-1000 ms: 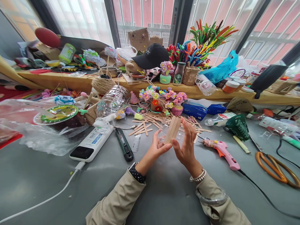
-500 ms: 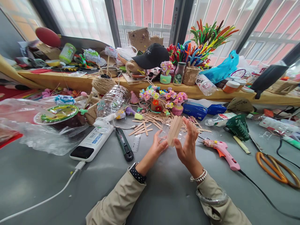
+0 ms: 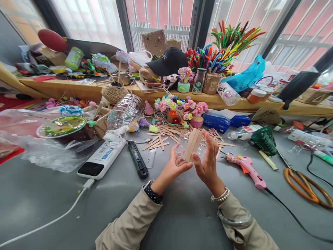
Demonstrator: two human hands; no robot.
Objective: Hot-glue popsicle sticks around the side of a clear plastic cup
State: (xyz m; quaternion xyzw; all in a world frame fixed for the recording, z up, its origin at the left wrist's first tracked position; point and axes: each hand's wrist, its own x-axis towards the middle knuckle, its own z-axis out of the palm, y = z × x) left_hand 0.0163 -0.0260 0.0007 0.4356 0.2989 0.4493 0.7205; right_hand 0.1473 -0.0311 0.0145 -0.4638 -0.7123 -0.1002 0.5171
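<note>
Above the table I hold a clear plastic piece (image 3: pixel 181 141) with a few flat craft sticks (image 3: pixel 193 145) lying side by side on it, tilted. My left hand (image 3: pixel 173 165) grips it from the lower left, thumb along the bottom end of the sticks and fingertips at the plastic's left edge. On the other side, my right hand (image 3: pixel 208 161) has its thumb by the sticks' lower right edge and its fingers raised along the right side. Just beyond lies a heap of loose craft sticks (image 3: pixel 162 138). How far the plastic reaches behind the sticks is hidden.
A pink glue gun (image 3: pixel 246 168) and orange-handled scissors (image 3: pixel 303 184) lie on the right. To the left are a green utility knife (image 3: pixel 137 160), a clear ruler (image 3: pixel 151 158) and a white power bank (image 3: pixel 102 158) with its cable. Crochet flowers (image 3: pixel 179 107) stand behind.
My left thumb has slid right across the bottom end of the sticks, nearer my right thumb. The sticks have shifted very slightly left; my right hand is almost unchanged.
</note>
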